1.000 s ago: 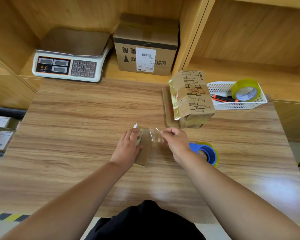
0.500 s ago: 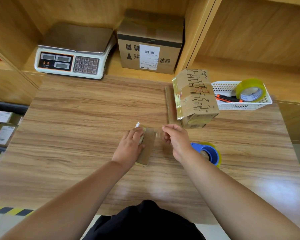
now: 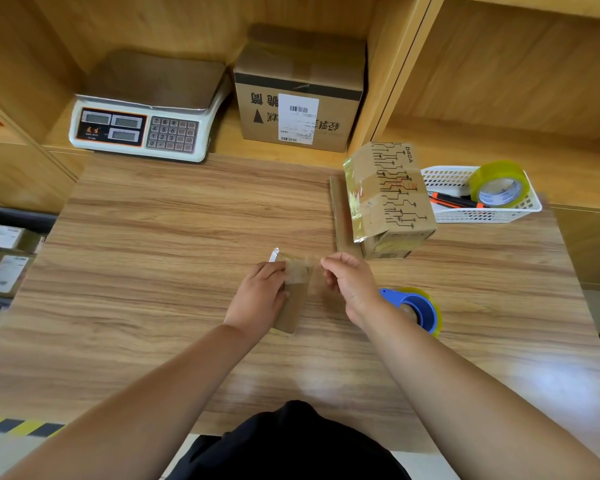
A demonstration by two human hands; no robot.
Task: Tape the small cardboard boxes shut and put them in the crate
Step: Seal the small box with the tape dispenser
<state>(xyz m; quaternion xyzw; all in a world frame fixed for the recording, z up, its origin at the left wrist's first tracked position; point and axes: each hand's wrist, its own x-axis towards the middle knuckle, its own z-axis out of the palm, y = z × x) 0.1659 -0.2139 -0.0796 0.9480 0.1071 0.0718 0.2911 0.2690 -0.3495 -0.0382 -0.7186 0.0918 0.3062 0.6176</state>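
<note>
A small flat cardboard box (image 3: 293,306) lies on the wooden table (image 3: 160,258) in the middle. My left hand (image 3: 258,297) presses down on its left side and holds it. A strip of clear tape (image 3: 300,268) runs across the box's far end, one end sticking up at the left. My right hand (image 3: 349,282) pinches the tape's right end just beside the box. A blue tape dispenser (image 3: 414,308) with a yellowish roll sits right of my right wrist. A dark crate (image 3: 14,216) with labelled boxes shows at the left edge, below the table.
A taped cardboard box (image 3: 388,199) leans on flat cardboard at the back right. A white basket (image 3: 465,213) holds a tape roll (image 3: 499,183) and pens. A weighing scale (image 3: 142,112) and a large labelled carton (image 3: 298,91) stand on the shelf behind.
My right hand has moved left toward the box, so the stretched tape between my hands is shorter. The left hand has stayed on the box.
</note>
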